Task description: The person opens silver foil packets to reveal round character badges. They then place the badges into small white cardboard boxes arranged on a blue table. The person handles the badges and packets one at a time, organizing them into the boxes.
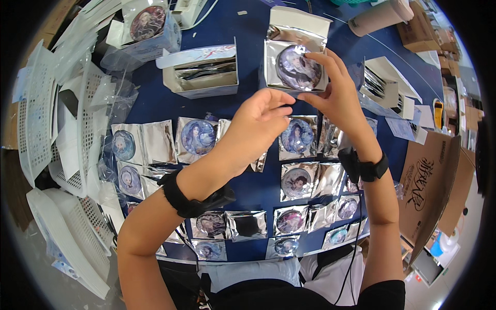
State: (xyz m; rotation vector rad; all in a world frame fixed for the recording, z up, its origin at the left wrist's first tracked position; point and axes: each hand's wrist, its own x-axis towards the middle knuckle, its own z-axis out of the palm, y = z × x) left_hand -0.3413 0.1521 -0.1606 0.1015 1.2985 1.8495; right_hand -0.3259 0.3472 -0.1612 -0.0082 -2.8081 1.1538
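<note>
A round, glossy button badge point(297, 70) with a printed figure sits at the mouth of an open white box point(298, 30). My right hand point(338, 88) curves round the badge's right side, index finger on its face and thumb low by the box's front edge. Just left of that thumb, my left hand point(261, 121) has bent fingers with gaps between them, and nothing shows in them. Beneath the hands lie silver foil pouches point(247, 226) in rows, many with badges on them, such as a blue-haired figure badge point(298, 135) and a similar badge point(198, 137).
Another open box point(204, 72) with foil packets stands left of the badge box; a third box point(385, 88) is at right. White perforated baskets point(90, 124) line the left side. A tumbler point(380, 16) lies at the far right; a cardboard carton point(429, 181) is at the table's right.
</note>
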